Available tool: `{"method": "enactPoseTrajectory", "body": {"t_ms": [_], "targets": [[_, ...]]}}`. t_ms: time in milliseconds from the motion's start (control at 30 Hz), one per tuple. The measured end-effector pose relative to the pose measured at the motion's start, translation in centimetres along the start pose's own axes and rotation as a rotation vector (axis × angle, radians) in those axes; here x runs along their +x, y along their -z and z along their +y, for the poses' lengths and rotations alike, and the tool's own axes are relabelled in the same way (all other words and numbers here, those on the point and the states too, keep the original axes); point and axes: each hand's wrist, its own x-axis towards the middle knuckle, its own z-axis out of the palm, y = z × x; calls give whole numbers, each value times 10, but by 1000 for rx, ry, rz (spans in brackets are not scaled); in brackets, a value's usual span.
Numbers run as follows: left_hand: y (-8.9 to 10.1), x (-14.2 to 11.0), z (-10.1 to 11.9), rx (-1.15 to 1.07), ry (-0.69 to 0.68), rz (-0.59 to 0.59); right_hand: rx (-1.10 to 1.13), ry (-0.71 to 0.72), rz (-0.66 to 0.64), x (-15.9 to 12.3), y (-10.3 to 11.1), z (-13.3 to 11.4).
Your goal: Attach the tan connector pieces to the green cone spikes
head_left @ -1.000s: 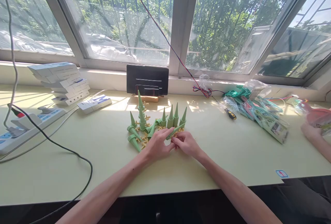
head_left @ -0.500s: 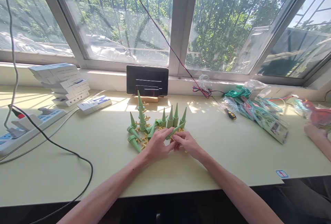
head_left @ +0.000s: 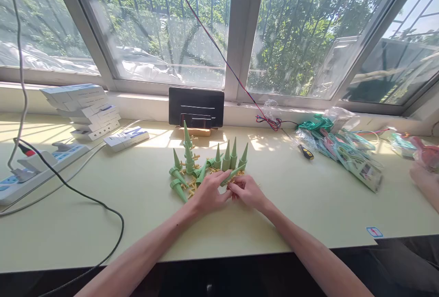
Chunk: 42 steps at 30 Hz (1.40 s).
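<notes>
A cluster of green cone-shaped spikes (head_left: pixel 226 156) stands and lies on the pale table (head_left: pixel 103 196), mixed with small yellow pieces (head_left: pixel 190 189). My left hand (head_left: pixel 207 192) is closed round one green spike (head_left: pixel 232 174) that lies slanted, its tip pointing up and right. Fingertip to fingertip with it, my right hand (head_left: pixel 247 191) pinches at the base of the same spike, over the yellow pieces. What the right fingers hold is too small to make out.
A dark tablet (head_left: pixel 196 107) leans at the window sill behind the spikes. White boxes (head_left: pixel 84 108) and a power strip (head_left: pixel 41 164) with a black cable (head_left: pixel 85 201) lie left. Packaged goods (head_left: pixel 343 151) and a screwdriver (head_left: pixel 305 151) lie right. Another person's hand (head_left: pixel 423 180) shows at the right edge.
My hands stay together on the slanted spike with only slight finger movement. The other person's hand at the right edge has shifted a little lower and outward.
</notes>
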Motion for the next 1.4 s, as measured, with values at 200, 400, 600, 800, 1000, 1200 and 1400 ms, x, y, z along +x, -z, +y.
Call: {"method": "enactPoseTrajectory", "body": {"t_ms": [200, 400, 600, 800, 1000, 1200, 1400], "targets": [[-1, 0, -2, 6, -5, 2, 9, -1, 21, 0, -1, 2], [0, 1, 1, -5, 0, 18, 175, -99, -42, 1, 2, -3], [0, 1, 3, -10, -7, 36, 308, -162, -81, 0, 4, -2], [0, 0, 3, 2, 1, 38, 193, -129, -36, 1, 1, -5], [0, 0, 1, 14, -9, 14, 43, -38, -8, -1, 0, -6], [0, 0, 0, 9, -29, 16, -18, -1, 30, -1, -1, -4], [0, 0, 3, -7, -6, 26, 174, -105, -31, 0, 2, -6]]}}
